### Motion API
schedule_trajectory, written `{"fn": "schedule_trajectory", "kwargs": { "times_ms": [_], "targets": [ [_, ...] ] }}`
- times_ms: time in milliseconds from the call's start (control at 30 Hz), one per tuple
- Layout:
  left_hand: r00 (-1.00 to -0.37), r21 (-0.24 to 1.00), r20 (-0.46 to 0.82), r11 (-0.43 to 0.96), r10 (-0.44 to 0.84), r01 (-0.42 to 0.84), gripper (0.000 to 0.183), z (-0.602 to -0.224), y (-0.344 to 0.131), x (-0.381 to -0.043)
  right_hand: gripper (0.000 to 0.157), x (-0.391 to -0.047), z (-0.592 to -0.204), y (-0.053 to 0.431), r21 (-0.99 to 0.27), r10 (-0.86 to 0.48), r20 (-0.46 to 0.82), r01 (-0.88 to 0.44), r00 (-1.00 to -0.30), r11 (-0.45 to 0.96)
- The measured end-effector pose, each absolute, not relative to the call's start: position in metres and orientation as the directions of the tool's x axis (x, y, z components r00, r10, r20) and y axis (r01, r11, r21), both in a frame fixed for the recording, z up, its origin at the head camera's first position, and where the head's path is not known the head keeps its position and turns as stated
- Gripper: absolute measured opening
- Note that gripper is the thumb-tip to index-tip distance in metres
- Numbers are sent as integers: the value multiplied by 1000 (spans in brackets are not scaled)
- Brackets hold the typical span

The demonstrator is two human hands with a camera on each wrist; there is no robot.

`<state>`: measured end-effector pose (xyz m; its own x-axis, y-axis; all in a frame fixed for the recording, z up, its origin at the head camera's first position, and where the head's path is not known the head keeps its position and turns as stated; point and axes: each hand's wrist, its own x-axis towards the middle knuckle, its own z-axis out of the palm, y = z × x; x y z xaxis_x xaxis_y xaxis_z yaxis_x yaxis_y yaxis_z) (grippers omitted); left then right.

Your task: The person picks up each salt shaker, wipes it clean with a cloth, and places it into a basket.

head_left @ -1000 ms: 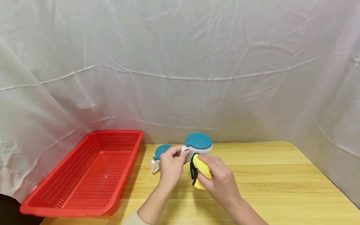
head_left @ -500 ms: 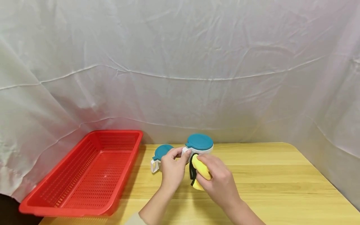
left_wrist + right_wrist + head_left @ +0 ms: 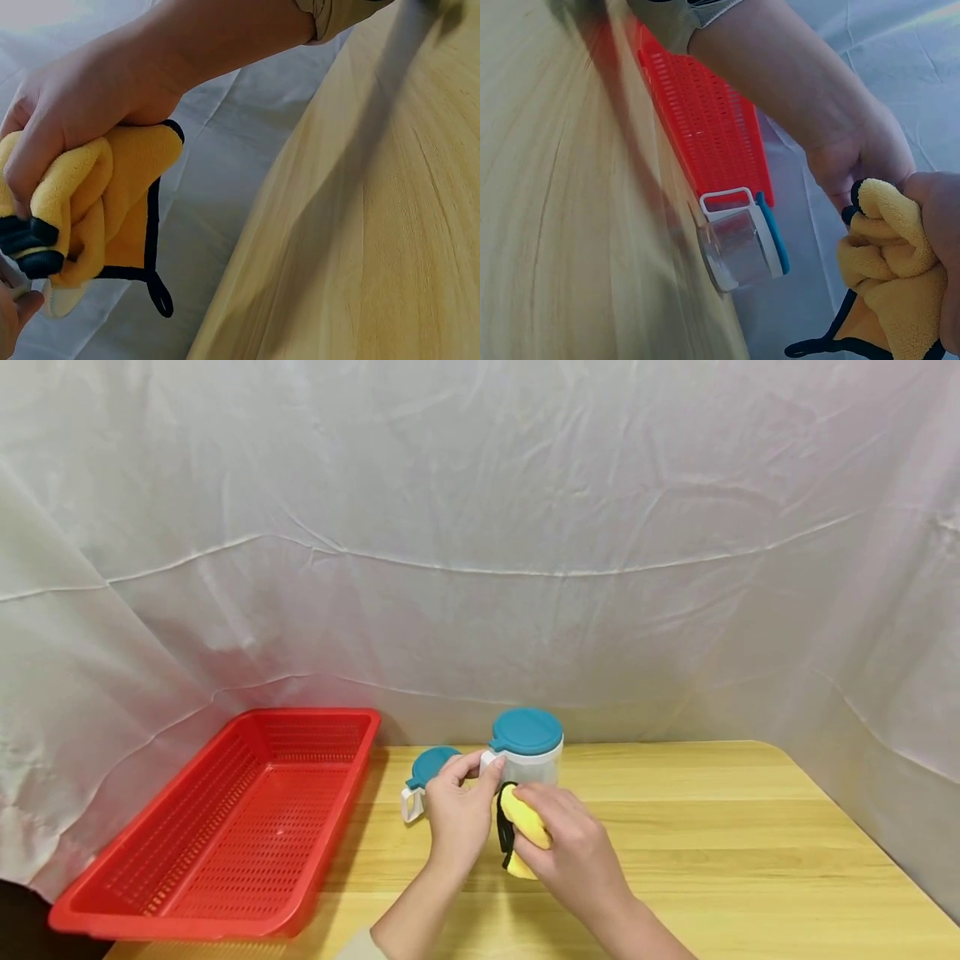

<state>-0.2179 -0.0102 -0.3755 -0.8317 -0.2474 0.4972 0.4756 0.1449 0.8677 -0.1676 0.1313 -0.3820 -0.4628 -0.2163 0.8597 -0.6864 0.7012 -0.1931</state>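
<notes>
My left hand (image 3: 461, 814) pinches the white handle of a see-through jar (image 3: 531, 768) with a teal lid (image 3: 527, 732), in front of me in the head view. My right hand (image 3: 573, 843) grips a bunched yellow cloth (image 3: 525, 818) with black edging, close against the jar's near lower side. Folds of the cloth (image 3: 90, 195) hide most of the jar in the left wrist view, and the jar is hidden in the right wrist view too. Just left of my left hand stands a second jar (image 3: 739, 251), clear with a white handle and teal lid, partly covered by that hand in the head view.
A red perforated plastic basket (image 3: 300, 893) stands on the left of the wooden table (image 3: 750, 835). Pale fabric (image 3: 480, 635) hangs behind the table's back edge and along the sides.
The yellow cloth and my right hand have shifted slightly left and down. The held jar has tipped a little, so more of its side shows under the lid. My left hand keeps its hold.
</notes>
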Motion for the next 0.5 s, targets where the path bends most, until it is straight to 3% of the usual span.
{"fn": "schedule_trajectory", "kwargs": {
  "times_ms": [200, 500],
  "targets": [
    [-821, 861, 508, 130, -259, 492, 10, -377, -11, -220, 41, -169, -372, 142, -251, -134, 871, -663, -472, 705],
    [-857, 893, 448, 78, -254, 444, 11, -375, -13, -220, 40, -178, -361, 164, -304, -20, 883, -606, -468, 735]
  ]
}}
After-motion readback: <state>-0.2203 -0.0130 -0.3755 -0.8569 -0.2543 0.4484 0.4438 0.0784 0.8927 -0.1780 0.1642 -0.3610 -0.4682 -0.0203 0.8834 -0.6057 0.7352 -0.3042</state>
